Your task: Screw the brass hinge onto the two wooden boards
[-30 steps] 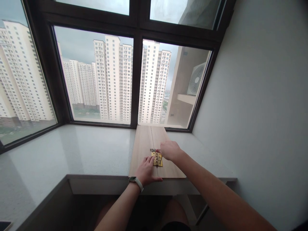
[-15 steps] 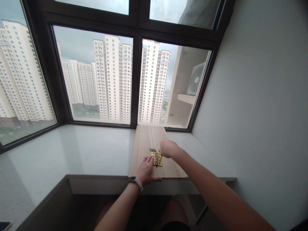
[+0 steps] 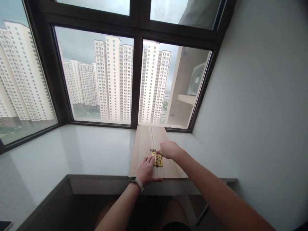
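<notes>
A gold-coloured hinge (image 3: 157, 162) lies flat across the seam between two pale wooden boards (image 3: 144, 138). Several small dark screws (image 3: 153, 150) lie in a cluster at its far edge. My left hand (image 3: 145, 170) rests on the near left side with the fingertips on the hinge's left leaf and the thumb stretched along the boards' near edge. Over the hinge's far right corner, my right hand (image 3: 169, 149) is closed, fingers pinched down. Whatever it grips is hidden; a thin dark piece shows on the right leaf just below it.
The boards lie on a white windowsill (image 3: 101, 150) with its front edge close to my body. Dark-framed windows (image 3: 137, 80) stand behind, and a plain wall (image 3: 252, 96) rises on the right. A dark object (image 3: 5, 224) shows at the lower left corner.
My right hand's fingertips have shifted slightly left over the hinge's far edge. My left hand has stayed in place, and the view has moved very slightly.
</notes>
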A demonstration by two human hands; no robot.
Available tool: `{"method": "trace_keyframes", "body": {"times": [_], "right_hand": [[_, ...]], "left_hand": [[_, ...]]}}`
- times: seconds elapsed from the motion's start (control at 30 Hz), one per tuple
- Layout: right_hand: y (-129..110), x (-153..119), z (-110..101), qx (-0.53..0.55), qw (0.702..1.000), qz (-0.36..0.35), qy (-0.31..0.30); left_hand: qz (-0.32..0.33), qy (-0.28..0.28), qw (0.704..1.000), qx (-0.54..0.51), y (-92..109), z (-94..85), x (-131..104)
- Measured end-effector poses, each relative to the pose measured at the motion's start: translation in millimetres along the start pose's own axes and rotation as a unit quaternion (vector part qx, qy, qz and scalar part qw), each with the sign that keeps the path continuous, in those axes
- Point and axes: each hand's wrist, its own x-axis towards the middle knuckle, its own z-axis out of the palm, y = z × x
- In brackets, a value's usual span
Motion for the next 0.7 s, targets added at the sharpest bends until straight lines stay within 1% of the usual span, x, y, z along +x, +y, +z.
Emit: {"method": "trace_keyframes", "body": {"times": [0.1,0.37,0.53,0.7], "right_hand": [[1.1,2.3,3.0,0.002,1.000,0.022,0.009],[2.0,5.7,7.4,-0.008,0.999,0.030,0.019],[4.1,3.2,8.3,-0.023,0.999,0.001,0.023],[4.4,-4.4,4.0,-0.028,0.998,-0.049,0.023]], "left_hand": [[0.001,0.000,1.000,-0.001,-0.4,0.1,0.1],[0.004,0.008,1.000,0.004,-3.2,4.6,0.9],[0.004,0.004,1.000,0.005,-3.4,3.9,0.7],[0.002,0.003,1.000,0.006,-1.8,1.1,0.3]]}}
